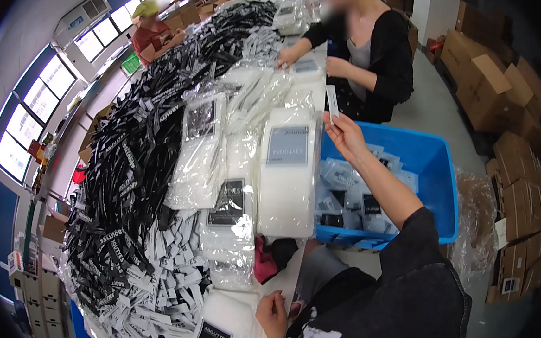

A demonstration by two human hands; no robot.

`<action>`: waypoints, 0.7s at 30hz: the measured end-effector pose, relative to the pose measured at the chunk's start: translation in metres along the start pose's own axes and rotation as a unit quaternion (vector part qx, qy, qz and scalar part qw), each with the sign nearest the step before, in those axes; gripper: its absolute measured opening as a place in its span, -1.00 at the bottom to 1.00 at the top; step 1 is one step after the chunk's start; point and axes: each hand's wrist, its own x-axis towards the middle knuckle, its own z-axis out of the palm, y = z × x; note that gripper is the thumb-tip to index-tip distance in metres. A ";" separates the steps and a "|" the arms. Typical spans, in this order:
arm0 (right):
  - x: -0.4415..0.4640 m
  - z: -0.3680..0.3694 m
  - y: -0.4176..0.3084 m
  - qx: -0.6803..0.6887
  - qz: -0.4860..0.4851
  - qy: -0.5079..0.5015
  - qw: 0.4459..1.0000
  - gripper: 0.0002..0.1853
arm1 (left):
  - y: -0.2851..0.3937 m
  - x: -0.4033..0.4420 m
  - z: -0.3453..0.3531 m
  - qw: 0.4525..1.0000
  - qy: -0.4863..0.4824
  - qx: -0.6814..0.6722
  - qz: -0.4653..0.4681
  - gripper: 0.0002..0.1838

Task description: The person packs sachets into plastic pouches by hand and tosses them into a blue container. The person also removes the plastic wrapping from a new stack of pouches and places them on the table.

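My right hand (347, 139) is raised over the near edge of the blue bin and pinches a narrow white strip (332, 102) with small dark print, held upright. Low at the table's edge, my left hand (272, 315) has its fingers curled; what is in them, if anything, is hidden. Beside it lies a stack of white pouches with a black label, the top pouch (234, 318) reading ABOUTYES. Farther along are clear-wrapped white packs, one of them a long pack (289, 199) with a grey label. To their left spreads a large heap of black strips (136, 160) and white strips (169, 259).
A blue bin (439, 175) holding small clear packets stands right of the table. Across it, a person in black (388, 51) handles packets; another person (152, 35) sits at the far left. Cardboard boxes (483, 82) line the right side. A pink and black cloth (274, 257) lies at the edge.
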 end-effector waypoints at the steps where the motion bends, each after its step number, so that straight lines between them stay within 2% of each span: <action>1: -0.010 0.016 -0.008 -0.052 -0.017 -0.022 0.998 -0.76 | -0.001 -0.001 -0.001 1.000 0.003 0.003 0.010 -0.84; 2: -0.025 0.031 -0.014 -0.103 -0.034 -0.044 0.993 -0.77 | -0.001 -0.001 -0.003 1.000 -0.013 0.003 -0.003 -0.83; 3: -0.050 0.057 -0.024 -0.201 -0.042 -0.122 0.971 -0.81 | 0.000 0.001 -0.002 0.999 -0.007 -0.043 -0.008 -0.82; 4: -0.077 0.079 -0.032 -0.316 -0.061 -0.205 0.924 -0.85 | 0.002 0.001 -0.001 0.996 -0.003 -0.088 -0.016 -0.81; 5: -0.105 0.097 -0.034 -0.360 -0.038 -0.276 0.891 -0.86 | 0.004 -0.001 -0.001 0.991 -0.004 -0.131 -0.026 -0.78; 6: -0.129 0.108 -0.030 -0.400 -0.014 -0.342 0.850 -0.87 | 0.010 0.003 -0.002 0.988 -0.007 -0.154 0.016 -0.67; 9: -0.175 0.116 -0.002 -0.467 0.082 -0.545 0.691 -0.87 | 0.078 0.026 -0.003 0.925 0.131 -0.343 0.097 -0.59; 10: -0.183 0.111 0.009 -0.467 0.116 -0.576 0.661 -0.84 | 0.077 0.029 -0.008 0.930 0.142 -0.334 0.057 -0.57; 13: -0.201 0.097 0.035 -0.404 0.219 -0.549 0.698 -0.84 | 0.034 0.028 -0.024 0.961 0.098 -0.257 -0.031 -0.59; 14: -0.201 0.094 0.040 -0.435 0.182 -0.565 0.677 -0.82 | 0.027 0.025 -0.023 0.957 0.104 -0.270 -0.035 -0.69; 16: -0.206 0.088 0.048 -0.490 0.112 -0.590 0.632 -0.78 | 0.044 0.020 -0.026 0.988 0.081 -0.129 -0.035 -0.77; 17: -0.211 0.087 0.052 -0.470 0.070 -0.604 0.640 -0.77 | 0.057 0.017 -0.025 0.995 0.067 -0.056 -0.037 -0.82; 18: -0.215 0.088 0.057 -0.450 0.028 -0.616 0.646 -0.75 | 0.072 0.018 -0.019 0.994 0.096 -0.049 0.020 -0.93; 19: -0.219 0.089 0.061 -0.428 -0.014 -0.627 0.650 -0.74 | 0.069 0.015 -0.015 0.991 0.121 -0.045 0.035 -0.94; 21: -0.222 0.095 0.059 -0.454 0.004 -0.630 0.630 -0.75 | 0.060 0.015 -0.007 0.982 0.172 -0.036 0.069 -0.95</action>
